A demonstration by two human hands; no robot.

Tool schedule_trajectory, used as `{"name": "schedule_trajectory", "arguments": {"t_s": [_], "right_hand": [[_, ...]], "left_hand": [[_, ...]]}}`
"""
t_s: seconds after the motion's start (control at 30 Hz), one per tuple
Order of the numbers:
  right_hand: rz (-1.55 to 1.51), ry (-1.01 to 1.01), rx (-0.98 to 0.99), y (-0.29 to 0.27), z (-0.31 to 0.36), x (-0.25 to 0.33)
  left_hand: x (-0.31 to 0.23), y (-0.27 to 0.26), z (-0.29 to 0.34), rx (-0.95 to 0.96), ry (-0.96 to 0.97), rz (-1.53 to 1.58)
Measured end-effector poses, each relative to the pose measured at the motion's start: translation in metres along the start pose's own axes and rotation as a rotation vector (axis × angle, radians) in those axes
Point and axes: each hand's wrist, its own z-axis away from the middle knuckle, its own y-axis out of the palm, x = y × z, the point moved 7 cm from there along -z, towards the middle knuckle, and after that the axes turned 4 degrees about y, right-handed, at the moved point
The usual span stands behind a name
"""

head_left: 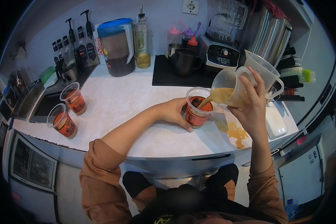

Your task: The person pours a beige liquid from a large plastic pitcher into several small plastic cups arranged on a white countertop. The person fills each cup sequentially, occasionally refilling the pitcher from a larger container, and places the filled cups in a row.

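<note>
My left hand is wrapped round the side of a clear plastic cup with a red printed band, which stands on the white counter. In my right hand a translucent measuring jug is tilted to the left by its handle. A milky brown drink runs from the jug's lip into the cup. On the counter just right of the cup lies a yellowish-brown spill. Two similar printed cups, a rear one and a nearer one, stand at the left, partly filled.
Behind the cup, a black mat carries a dark pitcher. A blender stands beside it. Another clear jug is right of my right hand, near a white box. A blue-lidded pitcher stands at the back left.
</note>
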Motion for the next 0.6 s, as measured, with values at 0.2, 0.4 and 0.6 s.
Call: {"name": "schedule_trajectory", "arguments": {"t_s": [0.2, 0.4, 0.6], "right_hand": [[-0.031, -0.002, 0.007, -0.0017, -0.0016, 0.0038], [0.002, -0.015, -0.002, -0.0023, -0.0015, 0.0029], [-0.012, -0.001, 0.022, 0.0011, -0.0010, 0.0032]], "left_hand": [[0.0046, -0.0022, 0.0007, -0.015, 0.002, -0.038], [0.0014, -0.0020, 0.0001, -0.032, -0.009, -0.051], [0.0096, -0.0038, 0.0016, -0.045, -0.004, -0.072]]}}
